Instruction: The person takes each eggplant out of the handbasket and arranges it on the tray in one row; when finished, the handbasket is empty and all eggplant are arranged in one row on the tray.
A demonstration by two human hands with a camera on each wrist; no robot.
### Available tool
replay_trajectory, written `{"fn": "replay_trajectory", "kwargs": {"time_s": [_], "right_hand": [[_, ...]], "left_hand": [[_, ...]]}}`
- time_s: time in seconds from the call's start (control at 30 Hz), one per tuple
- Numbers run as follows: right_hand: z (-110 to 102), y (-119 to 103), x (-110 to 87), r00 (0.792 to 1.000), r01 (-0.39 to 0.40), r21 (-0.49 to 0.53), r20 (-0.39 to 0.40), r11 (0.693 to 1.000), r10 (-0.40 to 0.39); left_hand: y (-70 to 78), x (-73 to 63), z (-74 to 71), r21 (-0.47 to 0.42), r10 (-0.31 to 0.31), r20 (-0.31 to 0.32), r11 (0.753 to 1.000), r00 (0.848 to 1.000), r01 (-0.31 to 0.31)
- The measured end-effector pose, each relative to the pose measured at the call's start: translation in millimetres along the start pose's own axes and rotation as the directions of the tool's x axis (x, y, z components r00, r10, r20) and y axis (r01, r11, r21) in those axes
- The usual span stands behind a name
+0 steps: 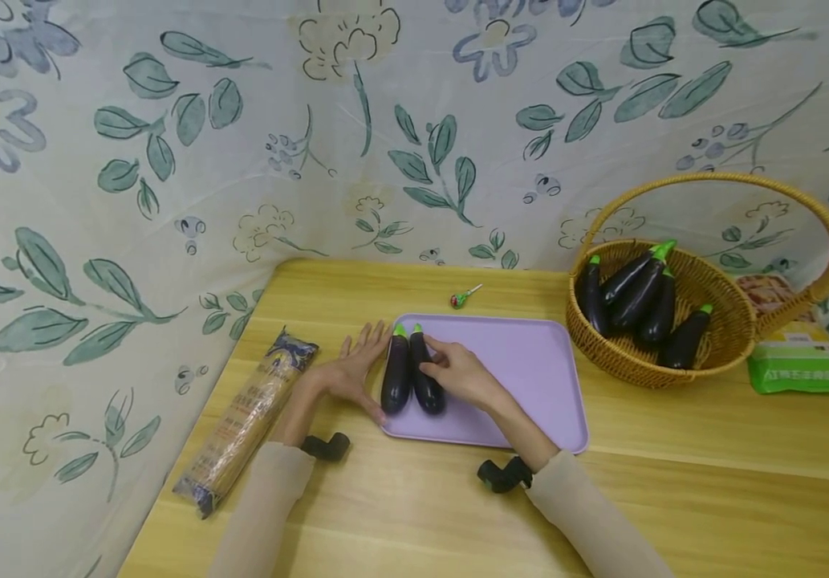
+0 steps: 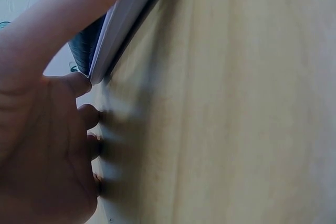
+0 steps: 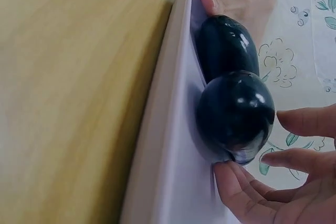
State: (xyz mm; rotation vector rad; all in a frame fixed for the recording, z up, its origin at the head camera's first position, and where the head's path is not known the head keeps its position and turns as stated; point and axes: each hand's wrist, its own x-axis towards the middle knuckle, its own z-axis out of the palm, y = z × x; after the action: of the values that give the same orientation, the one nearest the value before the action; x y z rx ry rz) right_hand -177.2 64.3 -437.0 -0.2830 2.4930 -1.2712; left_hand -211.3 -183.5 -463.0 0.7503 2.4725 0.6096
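Here, eggplants [image 1: 396, 376] on tray [image 1: 518, 377], others [image 1: 685, 341] in basket [image 1: 619, 363]

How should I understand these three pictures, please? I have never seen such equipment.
There is no robot here, only a person's bare left hand and right hand. The large picture comes from a camera on the head; the other two come from a camera on each wrist. On the wooden table lie a lilac tray bearing two eggplants, a lollipop behind it, a noodle packet at left and a wicker basket of eggplants at right. The left hand is spread beside the left eggplant. The right hand touches the right eggplant; whether it grips is unclear.
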Motion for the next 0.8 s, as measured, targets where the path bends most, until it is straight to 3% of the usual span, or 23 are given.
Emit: {"fn": "replay_trajectory", "kwargs": {"time_s": [0.33,0.8], "right_hand": [[-24.7,-2.4,-13.0,1.000,-0.009,0.028,0.022,1.000,0.008],[-109.1,5.2,-49.9,0.990,0.031,-0.037,-0.138,0.999,-0.036]], "left_hand": [[-2.1,-1.7,-0.5,-0.014,0.012,-0.007,1.000,1.000,-0.012],[-2.0,-2.2,1.6,-0.001,0.014,-0.011,1.000,1.000,-0.014]]}}
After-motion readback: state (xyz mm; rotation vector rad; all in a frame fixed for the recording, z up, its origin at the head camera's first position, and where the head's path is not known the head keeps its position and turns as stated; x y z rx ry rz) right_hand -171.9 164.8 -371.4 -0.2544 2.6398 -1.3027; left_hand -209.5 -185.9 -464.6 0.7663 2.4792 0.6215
